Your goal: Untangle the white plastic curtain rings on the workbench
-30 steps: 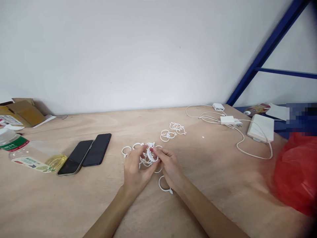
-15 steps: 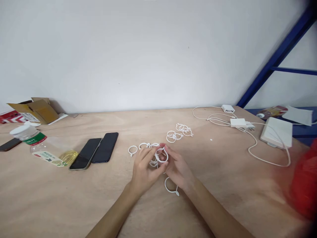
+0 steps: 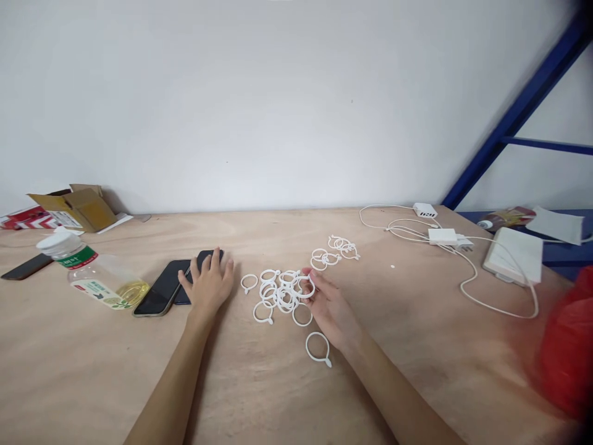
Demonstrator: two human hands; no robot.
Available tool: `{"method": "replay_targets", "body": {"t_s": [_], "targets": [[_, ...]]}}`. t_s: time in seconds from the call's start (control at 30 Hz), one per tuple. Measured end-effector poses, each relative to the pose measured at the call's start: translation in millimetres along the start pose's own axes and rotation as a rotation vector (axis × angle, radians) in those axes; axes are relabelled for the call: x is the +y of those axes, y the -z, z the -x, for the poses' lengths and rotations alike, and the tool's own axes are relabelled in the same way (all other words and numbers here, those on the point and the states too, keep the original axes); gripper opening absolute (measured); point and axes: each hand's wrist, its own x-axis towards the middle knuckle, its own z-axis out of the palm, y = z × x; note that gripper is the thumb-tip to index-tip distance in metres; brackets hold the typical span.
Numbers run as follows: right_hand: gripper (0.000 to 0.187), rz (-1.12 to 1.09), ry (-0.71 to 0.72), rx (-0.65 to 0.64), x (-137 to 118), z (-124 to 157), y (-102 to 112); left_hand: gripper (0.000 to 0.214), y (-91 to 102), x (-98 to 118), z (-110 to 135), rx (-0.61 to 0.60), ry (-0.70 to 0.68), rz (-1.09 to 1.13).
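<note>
The left hand [image 3: 209, 282] is lying flat on a black phone [image 3: 199, 258], fingers spread, gripping nothing. Just to its right, a pile of rings [image 3: 278, 293] is sitting on the wooden table [image 3: 92, 371]. At the pile's right edge, the right hand [image 3: 331, 312] is pinching one white ring [image 3: 303, 287] between thumb and fingertips. The ring is looking light, thin and stiff, so it is probably best held by its rim.

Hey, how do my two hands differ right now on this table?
The left hand lies flat, palm down, fingers spread on a dark phone; the right hand pinches a white ring beside the ring pile. The left hand is open, while the right hand's fingers curl. Both are bare and low over the wooden table.
</note>
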Motion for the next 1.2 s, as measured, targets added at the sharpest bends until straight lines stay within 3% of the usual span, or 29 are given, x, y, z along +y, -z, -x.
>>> {"method": "replay_targets", "body": {"t_s": [0.1,0.27,0.37,0.5,0.53,0.67,0.83,1.0,1.13,1.2], "targets": [[0.029,0.003,-0.009,-0.005,0.8,1.0,-1.3,0.054,-3.0,-1.6,-2.1,0.014,-0.023,0.035],[0.029,0.005,-0.005,-0.003,0.5,-1.3,-0.6,0.036,5.5,27.6,13.8,0.312,-0.254,0.299],[0.028,0.006,0.008,-0.005,-0.9,-2.2,0.8,0.029,13.5,56.1,41.2,0.24,-0.467,0.589],[0.029,0.026,0.006,-0.024,-3.3,-0.5,2.0,0.055,20.0,85.9,81.2,0.033,-0.665,0.735],[0.029,0.032,-0.001,-0.034,-3.8,0.2,2.0,0.053,20.3,90.2,88.1,0.014,-0.677,0.743],[0.027,0.059,-0.016,-0.076,-4.5,2.9,0.5,0.038,19.6,95.8,98.3,-0.005,-0.551,0.817],[0.022,0.073,-0.039,-0.123,-2.1,3.8,-1.4,0.048,21.6,93.7,92.8,-0.039,-0.426,0.922],[0.023,0.022,-0.058,-0.147,2.2,3.7,-1.4,0.019,22.4,91.2,90.9,-0.073,-0.421,0.991],[0.024,0.018,-0.072,-0.119,2.0,4.8,-2.1,0.039,24.8,91.1,92.3,-0.082,-0.429,0.979],[0.023,0.03,-0.075,-0.117,1.3,5.2,-2.2,0.036,26.5,92.1,93.4,-0.099,-0.409,0.991]]}}
